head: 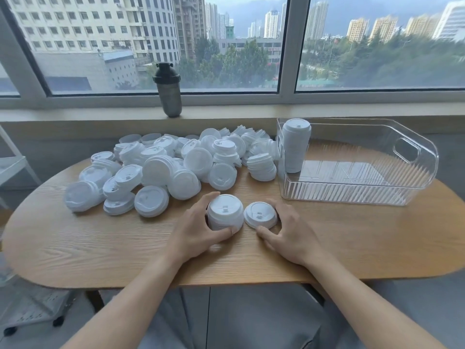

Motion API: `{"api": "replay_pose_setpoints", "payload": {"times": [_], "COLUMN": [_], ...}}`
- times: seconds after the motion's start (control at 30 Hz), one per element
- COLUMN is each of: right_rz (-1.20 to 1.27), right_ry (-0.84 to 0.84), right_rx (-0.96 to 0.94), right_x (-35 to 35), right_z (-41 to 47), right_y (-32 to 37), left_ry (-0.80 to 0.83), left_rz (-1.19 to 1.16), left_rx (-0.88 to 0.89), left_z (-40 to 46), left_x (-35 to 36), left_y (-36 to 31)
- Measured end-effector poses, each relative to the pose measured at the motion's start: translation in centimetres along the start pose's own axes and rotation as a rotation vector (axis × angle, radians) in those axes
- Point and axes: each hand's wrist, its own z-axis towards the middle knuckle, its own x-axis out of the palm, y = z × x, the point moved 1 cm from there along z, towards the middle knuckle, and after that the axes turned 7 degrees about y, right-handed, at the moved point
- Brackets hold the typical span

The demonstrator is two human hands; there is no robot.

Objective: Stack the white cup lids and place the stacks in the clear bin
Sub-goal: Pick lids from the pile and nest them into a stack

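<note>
A short stack of white cup lids point(224, 215) stands on the wooden table point(100, 248) in front of me. My left hand point(198, 230) grips it, fingers behind and thumb in front. Just right of it lies a single white lid point(260, 214); my right hand point(289, 233) curls round it, fingers at its far right edge, thumb on the table near its front. A big loose pile of lids point(171, 165) covers the table's far left and middle. The clear bin point(364, 195) sits at the right, holding one tall lid stack point(295, 147) upright in its left corner.
A dark shaker bottle point(169, 90) stands on the window sill behind the pile. A small stack of lids point(261, 163) leans right beside the bin's left wall. A white shelf unit point(15, 167) stands off the table's left end.
</note>
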Motion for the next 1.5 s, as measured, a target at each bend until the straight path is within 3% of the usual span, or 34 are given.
{"api": "replay_pose_setpoints", "payload": {"times": [0.23, 0.8, 1.13, 1.5], "right_rz": [-0.004, 0.046, 0.345, 0.249], "right_ry": [-0.044, 0.05, 0.009, 0.011], "right_rx": [0.026, -0.061, -0.002, -0.035], "right_x": [-0.2, -0.3, -0.7, -0.4], "right_z": [-0.1, -0.3, -0.4, -0.4], "right_y": [0.4, 0.3, 0.1, 0.2], "left_ry": [-0.015, -0.096, 0.0, 0.05], "left_rz": [0.077, -0.254, -0.221, -0.094], "left_rx": [0.02, 0.02, 0.077, 0.104], "left_z": [-1.2, -0.8, 1.2, 1.1], "left_x": [0.2, 0.3, 4.1, 4.5], "left_y": [-0.3, -1.1, -3.3, -3.1]}}
